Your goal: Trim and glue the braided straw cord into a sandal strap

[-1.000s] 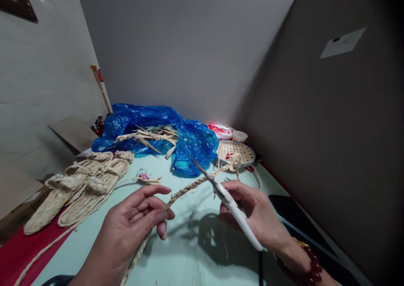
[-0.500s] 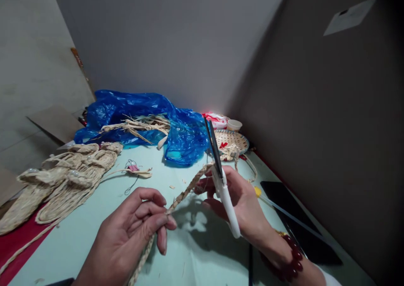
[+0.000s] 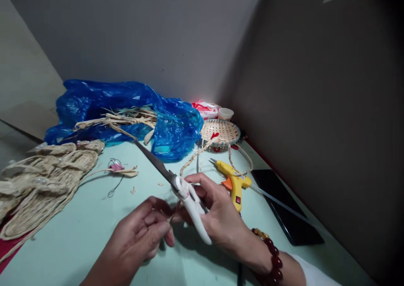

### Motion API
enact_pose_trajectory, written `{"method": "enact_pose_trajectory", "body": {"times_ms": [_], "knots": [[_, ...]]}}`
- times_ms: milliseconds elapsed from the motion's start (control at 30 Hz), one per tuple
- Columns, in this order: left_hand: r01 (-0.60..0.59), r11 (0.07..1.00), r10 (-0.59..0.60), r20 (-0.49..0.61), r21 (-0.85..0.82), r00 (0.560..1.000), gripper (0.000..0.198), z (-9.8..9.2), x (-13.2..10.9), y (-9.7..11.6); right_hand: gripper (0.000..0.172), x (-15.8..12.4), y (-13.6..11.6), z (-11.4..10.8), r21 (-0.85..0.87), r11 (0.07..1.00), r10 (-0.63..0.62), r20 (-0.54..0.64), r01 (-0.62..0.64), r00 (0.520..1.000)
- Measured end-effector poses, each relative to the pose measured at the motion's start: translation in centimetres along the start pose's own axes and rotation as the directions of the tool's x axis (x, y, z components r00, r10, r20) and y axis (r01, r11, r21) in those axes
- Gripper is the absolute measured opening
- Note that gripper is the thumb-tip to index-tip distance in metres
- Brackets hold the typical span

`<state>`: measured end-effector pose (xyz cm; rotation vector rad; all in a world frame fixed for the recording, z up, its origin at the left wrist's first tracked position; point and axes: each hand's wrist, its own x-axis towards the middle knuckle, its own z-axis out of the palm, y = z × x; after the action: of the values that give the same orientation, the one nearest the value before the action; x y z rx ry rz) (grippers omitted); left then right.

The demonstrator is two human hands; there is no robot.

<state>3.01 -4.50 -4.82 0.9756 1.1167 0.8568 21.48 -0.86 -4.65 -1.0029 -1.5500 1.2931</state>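
My left hand (image 3: 139, 237) pinches a braided straw rope (image 3: 202, 150) between thumb and fingers low in the middle of the view. My right hand (image 3: 217, 216) is closed round the white handles of a pair of scissors (image 3: 176, 185), whose dark blades are together and point up and to the left. The two hands touch. From them the rope runs back toward a small woven basket (image 3: 221, 131). A yellow glue gun (image 3: 233, 183) lies on the table just right of my right hand.
A pale green table (image 3: 78, 223) carries woven straw sandals (image 3: 41, 180) at left, a blue plastic bag (image 3: 126, 113) with loose straw at the back, a pink clip (image 3: 116, 167), a black phone (image 3: 284, 204) at right, a white cup (image 3: 226, 113). Walls close behind and to the right.
My right hand has come down and left with the scissors until it meets my left hand; the blades swung from upright to pointing left. The view shifted, and the glue gun now shows.
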Motion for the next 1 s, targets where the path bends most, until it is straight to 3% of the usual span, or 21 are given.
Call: {"method": "enact_pose_trajectory", "body": {"times_ms": [167,267,367,467,533,800,1000], "knots": [[0.106,0.994,-0.105,-0.042,0.031,0.994,0.042,0.4,0.4,-0.2,0.029,0.3,0.1,-0.7,-0.180,0.982,0.064,0.073,-0.050,0.995],[0.122,0.992,-0.123,-0.090,-0.015,0.988,0.040,0.0,0.8,-0.5,0.022,0.6,-0.2,-1.4,-0.256,0.966,0.031,0.046,-0.018,0.998],[0.146,0.987,-0.153,-0.129,-0.062,0.980,0.042,-0.7,1.4,-0.4,0.027,1.0,-0.6,-2.2,-0.115,0.992,0.038,-0.032,-0.042,0.999],[0.153,0.984,-0.163,-0.099,-0.096,0.982,0.043,-1.2,2.1,-0.1,0.042,1.5,-1.1,-3.2,0.107,0.990,0.105,-0.113,-0.093,0.988],[0.146,0.984,-0.155,-0.078,-0.105,0.985,0.043,-1.4,2.4,0.0,0.048,1.8,-1.5,-3.7,0.167,0.983,0.102,-0.162,-0.075,0.981],[0.012,0.994,-0.026,-0.129,-0.107,0.991,0.030,-1.9,2.0,0.1,0.044,0.6,-3.9,-6.0,0.154,0.982,-0.049,-0.354,0.110,0.934],[-0.041,0.994,0.030,-0.107,-0.100,0.994,0.030,-1.7,2.0,0.9,0.038,-0.8,-4.3,-5.9,0.068,0.994,-0.063,-0.301,0.087,0.951]]}}
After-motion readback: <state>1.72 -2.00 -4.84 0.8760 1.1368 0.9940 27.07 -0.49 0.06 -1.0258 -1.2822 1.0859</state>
